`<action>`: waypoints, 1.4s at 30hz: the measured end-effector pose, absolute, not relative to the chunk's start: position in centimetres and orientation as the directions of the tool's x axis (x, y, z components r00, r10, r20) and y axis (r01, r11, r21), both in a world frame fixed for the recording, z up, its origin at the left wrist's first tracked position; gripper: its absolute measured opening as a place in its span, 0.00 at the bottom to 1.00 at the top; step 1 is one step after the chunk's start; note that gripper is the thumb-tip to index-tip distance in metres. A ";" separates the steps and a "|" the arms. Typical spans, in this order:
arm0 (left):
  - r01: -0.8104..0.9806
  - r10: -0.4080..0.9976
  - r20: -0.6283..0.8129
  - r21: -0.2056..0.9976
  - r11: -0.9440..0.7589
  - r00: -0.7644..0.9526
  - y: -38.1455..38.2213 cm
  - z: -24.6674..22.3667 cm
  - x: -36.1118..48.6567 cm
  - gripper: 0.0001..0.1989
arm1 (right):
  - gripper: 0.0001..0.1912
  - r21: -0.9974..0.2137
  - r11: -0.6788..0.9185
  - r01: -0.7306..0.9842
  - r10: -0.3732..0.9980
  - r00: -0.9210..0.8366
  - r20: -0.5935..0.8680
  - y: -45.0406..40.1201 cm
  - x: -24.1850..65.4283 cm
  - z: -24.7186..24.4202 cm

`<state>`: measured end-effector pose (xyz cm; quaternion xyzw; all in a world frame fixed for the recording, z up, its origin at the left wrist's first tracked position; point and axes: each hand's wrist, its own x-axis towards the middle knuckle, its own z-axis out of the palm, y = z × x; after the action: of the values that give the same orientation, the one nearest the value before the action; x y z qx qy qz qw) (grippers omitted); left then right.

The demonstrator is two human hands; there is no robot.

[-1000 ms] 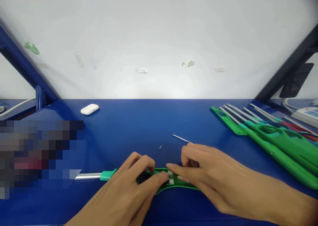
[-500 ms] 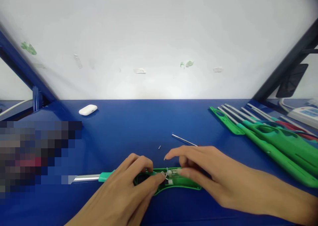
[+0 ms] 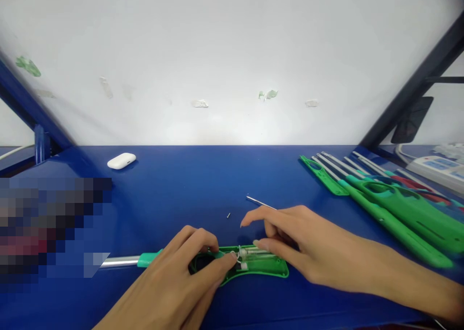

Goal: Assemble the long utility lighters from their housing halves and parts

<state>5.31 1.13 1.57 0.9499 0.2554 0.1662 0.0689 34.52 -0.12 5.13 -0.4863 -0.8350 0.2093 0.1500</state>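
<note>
An opened green long-nosed gas lighter lies on the blue table, its metal barrel pointing left. Inside the half shell, a clear fuel tank and a thin white wire show. My left hand is closed on the lighter's middle, with the thumb pressing near the wire; it covers the trigger area in part. Over the handle end is my right hand, its thumb at the tank's upper edge and its index finger stretched out apart from the thumb. Whether that thumb touches the lighter I cannot tell.
A tiny screw and a thin metal shaft, partly behind my right hand, lie beyond the lighter. Several green and red lighters and a green shell half are at the right. A white case sits back left.
My right thumb has lifted slightly toward the shell's far edge, and more of the clear tank shows. My left hand keeps its hold. The whole view has shifted a little.
</note>
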 end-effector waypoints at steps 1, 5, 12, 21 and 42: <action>0.462 0.509 0.290 0.220 -0.859 0.810 1.2 1.6 5.3 0.34 | 0.16 -0.492 0.445 0.748 0.870 -0.492 0.040 -0.1 34.5 5.0; 0.469 0.520 0.296 0.231 -0.853 0.801 1.2 1.7 5.4 0.32 | 0.19 -0.453 0.535 0.713 0.815 -0.577 0.056 -0.3 34.8 4.3; 0.474 0.507 0.235 0.187 -0.861 0.829 0.9 2.1 5.5 0.31 | 0.25 -0.394 0.616 0.683 0.765 -0.637 0.092 -0.3 35.0 3.4; 0.493 0.531 0.198 0.212 -0.844 0.824 0.8 2.1 5.7 0.32 | 0.22 -0.476 0.576 0.665 0.796 -0.589 0.140 -0.1 34.5 3.9; 0.558 0.545 0.493 0.137 -0.819 0.678 1.1 1.3 6.2 0.19 | 0.17 -0.113 0.296 0.949 0.936 -0.264 0.233 2.7 36.4 4.7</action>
<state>6.20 1.12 1.32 0.9160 0.3009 0.2651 -0.0121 36.41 2.73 4.73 -0.5929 -0.7946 -0.0248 0.1284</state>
